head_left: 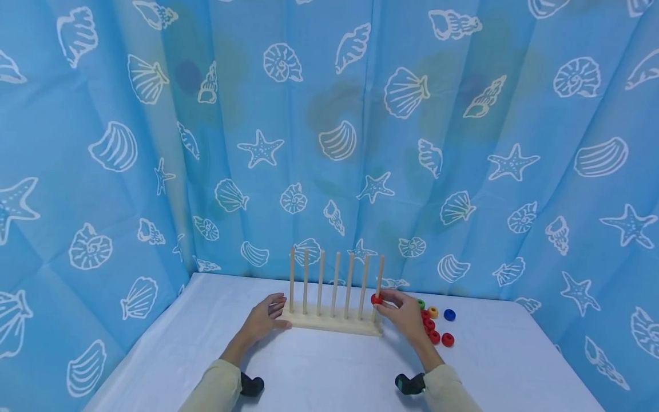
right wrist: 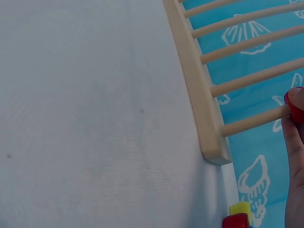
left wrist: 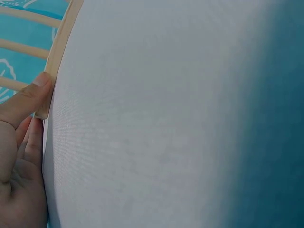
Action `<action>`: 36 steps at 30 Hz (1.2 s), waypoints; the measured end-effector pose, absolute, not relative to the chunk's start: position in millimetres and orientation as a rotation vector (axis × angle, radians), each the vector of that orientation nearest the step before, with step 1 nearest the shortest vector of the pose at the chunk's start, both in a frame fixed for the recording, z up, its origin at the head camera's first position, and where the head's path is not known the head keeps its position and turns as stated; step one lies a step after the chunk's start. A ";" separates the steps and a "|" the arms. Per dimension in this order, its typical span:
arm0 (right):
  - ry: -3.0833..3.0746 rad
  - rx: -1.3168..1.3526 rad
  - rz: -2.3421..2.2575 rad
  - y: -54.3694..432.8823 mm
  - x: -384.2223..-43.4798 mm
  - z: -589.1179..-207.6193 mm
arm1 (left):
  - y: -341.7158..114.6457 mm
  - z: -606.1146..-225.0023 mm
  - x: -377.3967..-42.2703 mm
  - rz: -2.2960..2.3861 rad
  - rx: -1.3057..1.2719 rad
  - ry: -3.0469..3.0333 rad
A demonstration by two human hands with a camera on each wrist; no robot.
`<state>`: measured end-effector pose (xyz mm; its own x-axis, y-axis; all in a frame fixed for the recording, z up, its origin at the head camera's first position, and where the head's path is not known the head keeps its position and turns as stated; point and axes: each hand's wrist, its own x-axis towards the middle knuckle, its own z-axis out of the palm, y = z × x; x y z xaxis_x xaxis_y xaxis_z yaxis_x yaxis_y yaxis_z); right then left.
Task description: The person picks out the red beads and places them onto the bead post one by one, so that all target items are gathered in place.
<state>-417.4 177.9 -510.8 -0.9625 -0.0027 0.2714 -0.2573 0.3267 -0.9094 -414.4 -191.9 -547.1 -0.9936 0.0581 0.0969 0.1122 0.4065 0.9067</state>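
A wooden peg rack (head_left: 334,325) with a row of several upright pegs stands on the white table. My right hand (head_left: 407,316) pinches a red bead (head_left: 377,298) that is threaded on the rightmost peg, partway up above the base. In the right wrist view the red bead (right wrist: 295,105) sits between thumb and fingers, and the bare lower peg (right wrist: 256,119) shows beneath it. At the rack's left end my left hand (head_left: 261,319) holds the base, with the thumb (left wrist: 35,92) on its front edge and the fingers behind. The other pegs carry no beads.
Loose beads lie right of the rack, beside my right hand: several red beads (head_left: 448,340), a blue bead (head_left: 449,315), a yellow bead (head_left: 433,312) and a green bead (head_left: 421,304). A blue shell-patterned curtain (head_left: 329,171) hangs behind and beside the white table (head_left: 329,377).
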 end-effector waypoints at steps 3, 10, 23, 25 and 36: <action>-2.395 0.223 1.667 178.0 -418.1 -517.0 | -191.4 -546.4 -414.5 -1.673 -0.156 -2.596; -2.431 0.232 1.618 174.5 -414.9 -528.1 | -194.2 -545.8 -414.1 -1.679 -0.160 -2.589; -2.529 0.197 1.562 175.6 -413.6 -539.0 | -193.0 -543.1 -412.3 -1.769 -0.230 -2.530; -2.527 0.200 1.581 175.7 -413.3 -539.6 | -193.0 -543.4 -412.7 -1.759 -0.228 -2.536; -2.578 0.258 1.500 180.3 -411.3 -532.8 | -191.2 -545.2 -413.4 -1.751 -0.206 -2.544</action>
